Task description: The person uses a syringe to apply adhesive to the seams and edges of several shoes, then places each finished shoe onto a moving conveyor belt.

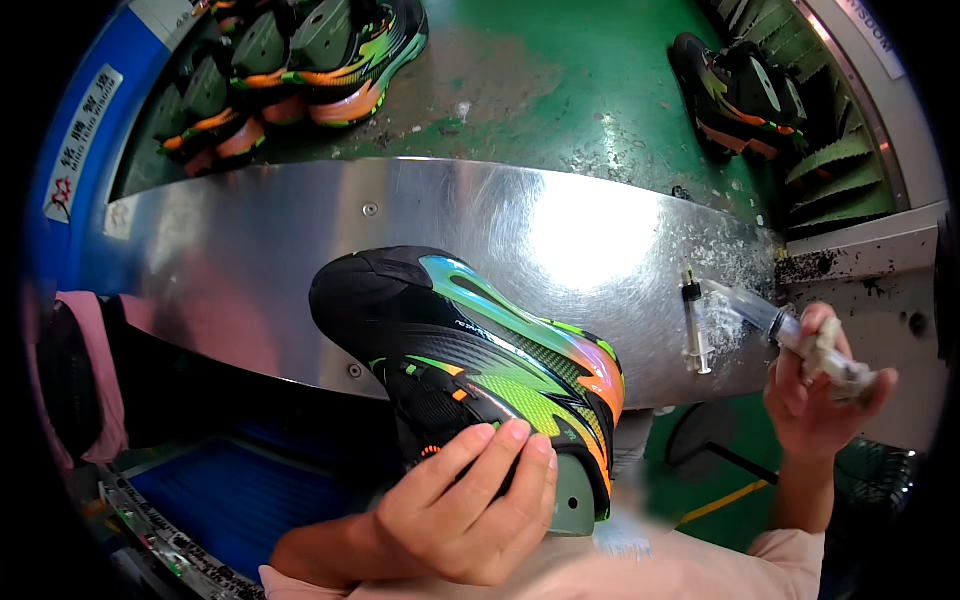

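My left hand (470, 505) grips a black, green and orange sports shoe (510, 360) at its collar and upper. The shoe lies on its side, black toe toward the far left, with a dark green shoe last (575, 500) filling its opening. To the right, my right hand (815, 400) has its fingers round a clear syringe (755, 308) whose narrow end points left over the metal ledge. Something crumpled and off-white (835, 365) sits at the fingers by its back end; I cannot tell what it is. Another syringe (696, 325), with a black part inside, rests on the ledge.
A curved metal ledge (270, 240) runs in front of a green belt (540, 90). Several similar shoes (345, 75) stand on it at far left; more shoes (740, 95) sit at far right beside green hanging flaps (840, 165). Whitish residue marks the ledge's right end.
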Demonstrator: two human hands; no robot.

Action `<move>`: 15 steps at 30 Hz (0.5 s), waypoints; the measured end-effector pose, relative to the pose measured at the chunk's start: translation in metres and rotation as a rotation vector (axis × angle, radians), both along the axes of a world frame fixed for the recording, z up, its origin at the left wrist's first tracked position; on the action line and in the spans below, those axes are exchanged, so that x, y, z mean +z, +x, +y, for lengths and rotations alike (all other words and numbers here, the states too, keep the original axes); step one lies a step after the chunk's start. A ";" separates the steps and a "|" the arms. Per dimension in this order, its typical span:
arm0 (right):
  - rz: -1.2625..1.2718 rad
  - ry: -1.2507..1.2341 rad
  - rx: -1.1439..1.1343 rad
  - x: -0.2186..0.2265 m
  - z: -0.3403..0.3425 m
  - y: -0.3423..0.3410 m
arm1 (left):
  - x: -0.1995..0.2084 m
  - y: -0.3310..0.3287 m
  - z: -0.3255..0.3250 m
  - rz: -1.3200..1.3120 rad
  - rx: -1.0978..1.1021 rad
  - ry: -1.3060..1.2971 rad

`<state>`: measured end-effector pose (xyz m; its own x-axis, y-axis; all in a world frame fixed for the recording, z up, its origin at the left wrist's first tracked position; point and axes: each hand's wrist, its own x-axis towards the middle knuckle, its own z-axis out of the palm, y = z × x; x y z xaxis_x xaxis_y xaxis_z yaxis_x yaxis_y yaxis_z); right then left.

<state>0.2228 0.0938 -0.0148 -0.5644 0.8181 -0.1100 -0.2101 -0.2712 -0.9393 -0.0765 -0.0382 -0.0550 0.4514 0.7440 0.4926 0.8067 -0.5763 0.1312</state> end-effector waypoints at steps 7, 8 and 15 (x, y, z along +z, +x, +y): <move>0.151 -0.251 0.389 -0.005 0.012 -0.126 | -0.005 0.008 -0.002 -0.146 0.097 0.083; 0.207 -0.241 0.373 -0.011 0.011 -0.130 | -0.008 0.009 -0.001 -0.170 0.109 0.111; 0.191 -0.273 0.317 -0.021 0.010 -0.145 | -0.015 -0.005 0.000 -0.095 0.043 0.174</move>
